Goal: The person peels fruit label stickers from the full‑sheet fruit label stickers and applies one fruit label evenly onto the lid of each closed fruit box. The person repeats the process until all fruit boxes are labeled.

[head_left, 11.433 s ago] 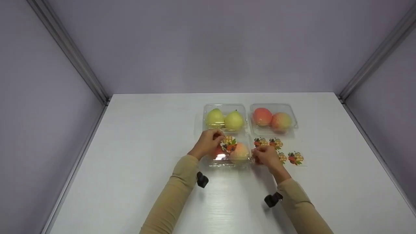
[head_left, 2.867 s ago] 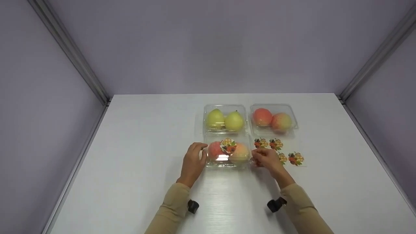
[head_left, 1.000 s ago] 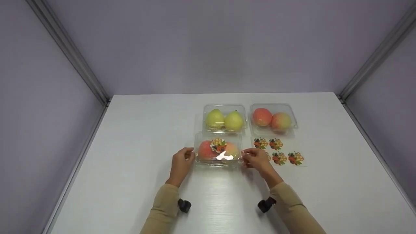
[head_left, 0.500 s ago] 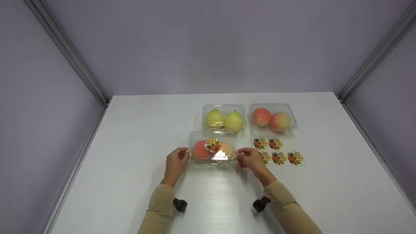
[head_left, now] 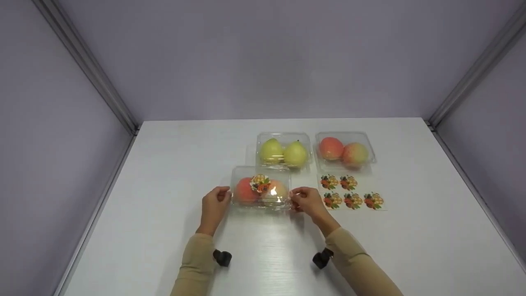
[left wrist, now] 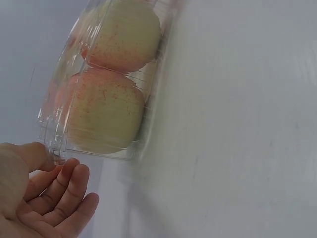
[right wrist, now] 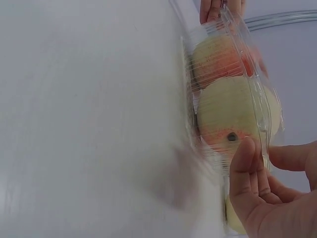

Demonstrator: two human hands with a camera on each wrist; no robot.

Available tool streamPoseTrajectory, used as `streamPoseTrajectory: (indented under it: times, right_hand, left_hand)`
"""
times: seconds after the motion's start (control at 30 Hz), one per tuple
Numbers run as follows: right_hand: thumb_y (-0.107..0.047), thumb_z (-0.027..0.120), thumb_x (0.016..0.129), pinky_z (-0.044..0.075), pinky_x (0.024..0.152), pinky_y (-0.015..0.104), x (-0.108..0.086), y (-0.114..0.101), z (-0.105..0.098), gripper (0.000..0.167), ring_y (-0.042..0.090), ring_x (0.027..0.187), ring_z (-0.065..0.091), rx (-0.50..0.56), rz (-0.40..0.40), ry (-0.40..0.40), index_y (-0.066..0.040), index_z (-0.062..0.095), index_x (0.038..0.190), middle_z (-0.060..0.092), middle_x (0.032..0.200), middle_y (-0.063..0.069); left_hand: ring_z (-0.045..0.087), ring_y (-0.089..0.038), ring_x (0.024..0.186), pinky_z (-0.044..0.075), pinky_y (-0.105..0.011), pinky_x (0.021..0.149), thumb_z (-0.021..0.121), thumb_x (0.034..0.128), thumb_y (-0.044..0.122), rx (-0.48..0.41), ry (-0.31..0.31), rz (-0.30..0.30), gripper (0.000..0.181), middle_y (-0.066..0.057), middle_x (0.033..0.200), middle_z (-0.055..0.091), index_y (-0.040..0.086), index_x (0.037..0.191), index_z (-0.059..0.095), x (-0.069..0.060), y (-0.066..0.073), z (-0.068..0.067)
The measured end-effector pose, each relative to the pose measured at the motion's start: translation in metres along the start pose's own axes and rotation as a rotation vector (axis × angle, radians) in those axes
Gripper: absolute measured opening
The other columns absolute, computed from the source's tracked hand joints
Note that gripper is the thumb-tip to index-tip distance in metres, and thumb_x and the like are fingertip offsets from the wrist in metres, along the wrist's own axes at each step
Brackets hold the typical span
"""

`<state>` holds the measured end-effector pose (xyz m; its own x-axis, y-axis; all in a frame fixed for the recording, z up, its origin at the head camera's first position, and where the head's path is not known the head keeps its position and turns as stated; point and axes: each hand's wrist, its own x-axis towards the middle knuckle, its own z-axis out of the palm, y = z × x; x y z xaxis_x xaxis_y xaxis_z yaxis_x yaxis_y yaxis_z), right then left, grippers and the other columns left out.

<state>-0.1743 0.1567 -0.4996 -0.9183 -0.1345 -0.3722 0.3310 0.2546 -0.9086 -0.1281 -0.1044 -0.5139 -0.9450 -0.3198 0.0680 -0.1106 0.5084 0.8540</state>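
Observation:
A clear clamshell box (head_left: pixel 267 203) holds two red-and-yellow peaches (head_left: pixel 245 191), with a round fruit-print sticker (head_left: pixel 260 183) on its lid. My left hand (head_left: pixel 214 207) pinches the box's left edge between thumb and fingers; the left wrist view shows this hand (left wrist: pixel 47 193) at the rim by a peach (left wrist: pixel 106 111). At the box's right edge, my right hand (head_left: pixel 310 202) pinches the rim. In the right wrist view the thumb and fingers of that hand (right wrist: pixel 272 193) meet on the rim, beside a peach (right wrist: pixel 228 109).
Behind stand a clear box with two green pears (head_left: pixel 295 153) and, to its right, a clear box with two peaches (head_left: pixel 355 154). A sheet with several fruit-print stickers (head_left: pixel 353 200) lies on the white table (head_left: pixel 431 230) at right. Walls enclose the table's back and sides.
The sticker, earlier at my left hand, lies on the front box's lid. My left hand moved to the box's left edge. Both hands and the box have slid left, uncovering more of the sticker sheet.

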Motion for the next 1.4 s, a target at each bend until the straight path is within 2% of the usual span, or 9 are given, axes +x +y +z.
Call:
streamPoseTrajectory:
  times: [0.13, 0.3, 0.57, 0.83, 1.07, 1.3, 1.4]
  right_hand:
    - [-0.004, 0.058, 0.093, 0.055, 0.057, 0.025, 0.001, 0.0, 0.007, 0.019, 0.007, 0.057, 0.057, -0.009, 0.008, 0.01, 0.008, 0.062, 0.107, 0.06, 0.066, -0.001]
    - [-0.003, 0.058, 0.092, 0.054, 0.055, 0.025, 0.001, -0.001, 0.014, 0.017, 0.008, 0.056, 0.057, -0.017, -0.021, 0.026, 0.008, 0.064, 0.105, 0.06, 0.066, 0.0]
    - [-0.003, 0.058, 0.092, 0.053, 0.052, 0.023, 0.001, -0.003, 0.022, 0.017, 0.007, 0.054, 0.056, 0.021, -0.049, 0.009, 0.009, 0.063, 0.104, 0.057, 0.063, 0.0]
    - [-0.002, 0.06, 0.092, 0.054, 0.051, 0.023, 0.002, -0.005, 0.031, 0.016, 0.007, 0.053, 0.056, 0.045, -0.017, -0.014, 0.008, 0.063, 0.104, 0.057, 0.064, 0.0]
    - [-0.001, 0.059, 0.091, 0.054, 0.052, 0.024, 0.002, -0.007, 0.039, 0.016, 0.008, 0.053, 0.056, 0.055, -0.022, -0.032, 0.008, 0.063, 0.104, 0.059, 0.064, -0.001]
    - [-0.002, 0.059, 0.092, 0.053, 0.051, 0.022, 0.005, -0.008, 0.049, 0.015, 0.007, 0.054, 0.056, 0.057, -0.032, -0.035, 0.008, 0.063, 0.103, 0.059, 0.064, -0.001]
    - [-0.001, 0.058, 0.092, 0.052, 0.051, 0.022, 0.004, -0.009, 0.053, 0.015, 0.007, 0.053, 0.056, 0.057, -0.038, -0.041, 0.008, 0.063, 0.103, 0.059, 0.064, -0.001]
  left_hand:
    - [0.066, -0.023, 0.085, 0.055, -0.026, 0.073, 0.06, 0.092, 0.008, -0.005, 0.006, -0.023, 0.02, -0.019, 0.097, 0.072, -0.004, 0.105, 0.069, 0.001, -0.004, -0.004]
    - [0.067, -0.023, 0.087, 0.054, -0.024, 0.074, 0.059, 0.0933, 0.009, -0.018, 0.006, -0.045, 0.021, -0.02, 0.1, 0.071, -0.005, 0.107, 0.068, 0.001, -0.007, -0.008]
    - [0.068, -0.027, 0.089, 0.056, -0.027, 0.075, 0.058, 0.093, 0.008, -0.01, 0.021, -0.036, 0.022, -0.021, 0.101, 0.071, -0.005, 0.108, 0.067, 0.002, -0.011, -0.014]
    - [0.067, -0.025, 0.09, 0.054, -0.027, 0.077, 0.057, 0.094, 0.01, -0.004, 0.023, -0.07, 0.024, -0.021, 0.102, 0.071, -0.004, 0.11, 0.067, 0.004, -0.017, -0.022]
    - [0.066, -0.023, 0.088, 0.05, -0.017, 0.071, 0.057, 0.0937, 0.009, -0.003, 0.047, -0.081, 0.023, -0.021, 0.101, 0.071, -0.004, 0.11, 0.068, 0.006, -0.022, -0.026]
    - [0.066, -0.021, 0.088, 0.05, -0.017, 0.072, 0.055, 0.0951, 0.01, -0.02, 0.053, -0.112, 0.024, -0.021, 0.104, 0.07, -0.003, 0.112, 0.067, 0.005, -0.026, -0.033]
    - [0.067, -0.022, 0.088, 0.049, -0.014, 0.07, 0.055, 0.0955, 0.01, -0.02, 0.061, -0.101, 0.024, -0.021, 0.102, 0.071, -0.004, 0.111, 0.067, 0.005, -0.029, -0.037]
